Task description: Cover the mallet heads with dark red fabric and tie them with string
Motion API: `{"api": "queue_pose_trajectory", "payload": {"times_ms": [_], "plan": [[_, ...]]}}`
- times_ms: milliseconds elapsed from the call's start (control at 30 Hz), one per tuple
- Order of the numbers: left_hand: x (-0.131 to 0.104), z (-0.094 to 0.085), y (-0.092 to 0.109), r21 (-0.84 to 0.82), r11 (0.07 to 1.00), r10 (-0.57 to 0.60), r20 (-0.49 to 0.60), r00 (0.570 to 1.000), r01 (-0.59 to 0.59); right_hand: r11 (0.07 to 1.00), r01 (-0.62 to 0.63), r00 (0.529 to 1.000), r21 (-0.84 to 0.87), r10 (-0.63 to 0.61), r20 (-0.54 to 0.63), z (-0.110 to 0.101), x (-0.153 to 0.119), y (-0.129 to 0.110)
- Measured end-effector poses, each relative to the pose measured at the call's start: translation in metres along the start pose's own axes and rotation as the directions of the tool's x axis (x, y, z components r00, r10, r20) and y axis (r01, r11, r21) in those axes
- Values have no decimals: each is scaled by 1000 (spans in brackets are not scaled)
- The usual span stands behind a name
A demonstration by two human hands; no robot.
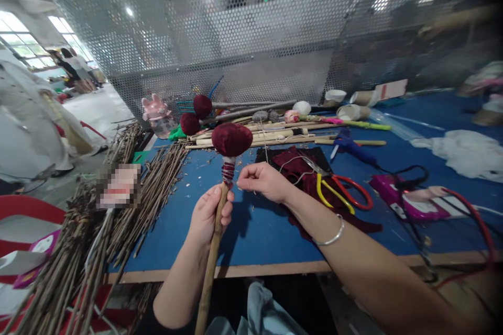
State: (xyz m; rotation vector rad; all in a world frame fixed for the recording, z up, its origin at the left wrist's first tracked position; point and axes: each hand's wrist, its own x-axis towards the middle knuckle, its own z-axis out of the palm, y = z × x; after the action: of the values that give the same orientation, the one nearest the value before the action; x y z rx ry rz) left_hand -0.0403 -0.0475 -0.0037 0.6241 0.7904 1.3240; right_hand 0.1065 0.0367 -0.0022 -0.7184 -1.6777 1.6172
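Observation:
My left hand (210, 209) is wrapped round a bamboo stick (214, 251) held upright, slightly tilted, over the front of the table. A dark red cloth-covered ball (231, 140) tops the stick. Below the ball, a thread binding (228, 170) in red and white winds round its neck. My right hand (263, 180) is pinched just right of this binding; what its fingertips hold is too small to make out. Behind that hand a thin pale string (265, 149) runs upward. Dark red cloth (301, 175) lies behind my right forearm, with red-and-yellow-handled scissors (338, 191) on it.
Bundles of thin twigs (151, 199) cover the table's left side. Along the back lie several sticks (251, 138) and two more red balls (202, 106) before a perforated metal screen (251, 36). At right are a blue glue gun (351, 146), a purple packet (408, 199) and cables.

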Motion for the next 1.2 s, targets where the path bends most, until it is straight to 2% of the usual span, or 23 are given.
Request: {"api": "queue_pose_trajectory", "payload": {"times_ms": [133,233,300,333,400,467,567,667,733,867,1000,1133,1200], "plan": [[-4,1,1,6,992,-126,108,986,126,994,-20,998,111,14,54,0,0,3],[-3,-1,-2,52,976,-215,147,965,210,969,-119,982,216,83,171,1,-1,7],[-1,-3,-5,125,964,-252,129,959,237,949,-147,974,278,90,208,2,-2,8],[-1,-3,-7,179,959,-236,85,968,218,944,-139,977,298,81,198,2,-1,8],[-2,-3,-9,319,941,-101,-51,994,112,945,-108,987,309,66,143,4,-1,6],[-5,-1,-11,488,872,117,-149,982,-30,947,-96,993,306,72,89,5,1,3],[-10,4,-12,696,700,334,-123,934,-159,952,-108,994,286,94,63,8,2,1],[-10,7,-13,756,618,413,-78,908,-216,966,-106,993,234,93,69,10,1,1],[-8,7,-14,740,636,395,-70,916,-218,982,-81,994,169,68,79,9,1,2],[-3,2,-9,636,751,296,-81,952,-179,999,-32,997,24,30,76,1,0,3],[2,-2,-3,462,870,219,-42,975,-175,1000,-13,999,-7,13,31,-3,-2,-2],[2,-1,-3,222,972,73,-4,997,-70,1000,-10,1000,10,10,-1,1,-3,-4],[0,0,-2,100,995,25,6,1000,-25,1000,-6,1000,-2,5,-15,3,-3,-3]]}}
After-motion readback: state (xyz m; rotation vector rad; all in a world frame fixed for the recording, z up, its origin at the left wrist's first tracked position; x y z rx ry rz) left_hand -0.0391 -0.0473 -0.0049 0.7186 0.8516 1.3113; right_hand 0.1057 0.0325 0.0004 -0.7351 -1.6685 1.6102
